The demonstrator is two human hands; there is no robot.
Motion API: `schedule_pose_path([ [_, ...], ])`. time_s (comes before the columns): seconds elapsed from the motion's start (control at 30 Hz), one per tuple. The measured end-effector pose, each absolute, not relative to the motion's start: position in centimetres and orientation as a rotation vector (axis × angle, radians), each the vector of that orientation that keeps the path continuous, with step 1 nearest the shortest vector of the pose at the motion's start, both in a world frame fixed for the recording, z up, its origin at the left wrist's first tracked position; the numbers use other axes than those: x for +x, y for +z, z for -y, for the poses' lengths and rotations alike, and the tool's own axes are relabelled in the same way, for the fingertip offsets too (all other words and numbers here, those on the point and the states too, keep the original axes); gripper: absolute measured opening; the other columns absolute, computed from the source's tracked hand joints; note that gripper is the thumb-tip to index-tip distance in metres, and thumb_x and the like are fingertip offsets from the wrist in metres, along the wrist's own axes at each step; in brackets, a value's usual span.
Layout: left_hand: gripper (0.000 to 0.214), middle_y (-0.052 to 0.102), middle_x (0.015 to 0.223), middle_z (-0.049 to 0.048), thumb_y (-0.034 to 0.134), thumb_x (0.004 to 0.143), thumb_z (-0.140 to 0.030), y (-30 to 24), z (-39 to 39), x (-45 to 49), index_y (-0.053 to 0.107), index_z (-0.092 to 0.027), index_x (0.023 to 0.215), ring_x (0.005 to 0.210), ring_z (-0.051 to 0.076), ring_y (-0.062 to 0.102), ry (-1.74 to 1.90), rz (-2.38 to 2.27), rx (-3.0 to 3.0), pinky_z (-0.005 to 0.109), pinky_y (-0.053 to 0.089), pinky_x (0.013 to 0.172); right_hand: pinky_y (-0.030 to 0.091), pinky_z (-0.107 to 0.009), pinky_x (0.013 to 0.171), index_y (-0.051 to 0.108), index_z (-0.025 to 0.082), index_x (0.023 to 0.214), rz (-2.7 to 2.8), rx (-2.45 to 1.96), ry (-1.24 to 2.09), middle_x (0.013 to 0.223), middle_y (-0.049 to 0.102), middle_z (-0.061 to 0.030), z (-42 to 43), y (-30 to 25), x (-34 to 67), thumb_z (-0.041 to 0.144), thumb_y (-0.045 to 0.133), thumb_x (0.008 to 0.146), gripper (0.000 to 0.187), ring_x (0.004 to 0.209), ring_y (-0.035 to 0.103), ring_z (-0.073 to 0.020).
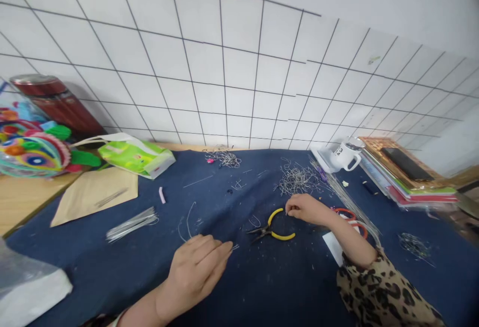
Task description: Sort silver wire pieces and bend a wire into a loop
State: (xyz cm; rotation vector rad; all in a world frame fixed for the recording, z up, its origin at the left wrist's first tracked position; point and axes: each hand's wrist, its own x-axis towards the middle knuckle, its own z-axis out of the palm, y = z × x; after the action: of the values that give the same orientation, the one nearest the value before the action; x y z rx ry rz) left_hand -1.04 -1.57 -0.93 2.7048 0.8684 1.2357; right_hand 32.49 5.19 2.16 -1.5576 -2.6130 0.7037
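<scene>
My left hand point(200, 267) is closed around a thin metal wire point(189, 220). One end curls up behind the knuckles, and short wire tips point(235, 247) stick out past the thumb. My right hand point(306, 209) has its fingers pinched together above the cloth, near a tangled pile of wire pieces point(297, 178); what lies between the fingertips is too small to make out. Between the hands rest pliers with yellow handles point(282, 236), their jaws pointing left. A small bent wire point(255, 221) lies just beyond the jaws.
Dark blue cloth point(232, 297) covers the table. On the left lie a wire bundle point(131, 224), brown envelope point(93, 192), green bag point(136, 155) and red flask point(60, 105). Rightward are red-handled scissors point(359, 228), long wires point(352, 202), a white mug point(346, 155) and stacked books point(407, 177).
</scene>
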Motion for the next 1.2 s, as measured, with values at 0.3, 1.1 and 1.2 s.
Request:
schedule_pose_path([
  [0.3, 0.028, 0.063, 0.074, 0.0042, 0.059, 0.076, -0.006, -0.6, 2.1, -1.0, 0.059, -0.013, 0.102, 0.069, 0.014, 0.054, 1.244, -0.809, 2.709, 0.029, 0.04, 0.064, 0.038, -0.028, 0.079, 0.06, 0.015, 0.105, 2.437, -1.902, 0.276, 0.103, 0.058, -0.0111, -8.7, 3.6, 33.4, 0.013, 0.051, 0.078, 0.029, 0.096, 0.053, -0.0202],
  [1.1, 0.016, 0.058, 0.064, 0.0011, 0.055, 0.079, -0.011, 0.4, 2.1, -1.0, 0.057, -0.016, 0.094, 0.057, 0.014, 0.048, 1.156, -0.812, 2.793, 0.029, 0.033, 0.053, 0.043, -0.035, 0.079, 0.056, 0.011, 0.099, 2.825, -1.614, -0.154, 0.097, 0.059, -0.0155, -14.3, -0.6, 15.2, 0.008, 0.043, 0.082, 0.021, 0.095, 0.054, -0.0241],
  [1.2, 0.016, 0.058, 0.064, 0.0008, 0.054, 0.079, -0.011, 0.6, 2.2, -1.0, 0.057, -0.016, 0.094, 0.056, 0.013, 0.048, 1.15, -0.824, 2.8, 0.029, 0.032, 0.053, 0.043, -0.036, 0.08, 0.056, 0.01, 0.099, 2.813, -1.635, -0.192, 0.099, 0.059, -0.0172, -14.4, -0.6, 14.8, 0.006, 0.042, 0.082, 0.022, 0.097, 0.054, -0.0242],
])
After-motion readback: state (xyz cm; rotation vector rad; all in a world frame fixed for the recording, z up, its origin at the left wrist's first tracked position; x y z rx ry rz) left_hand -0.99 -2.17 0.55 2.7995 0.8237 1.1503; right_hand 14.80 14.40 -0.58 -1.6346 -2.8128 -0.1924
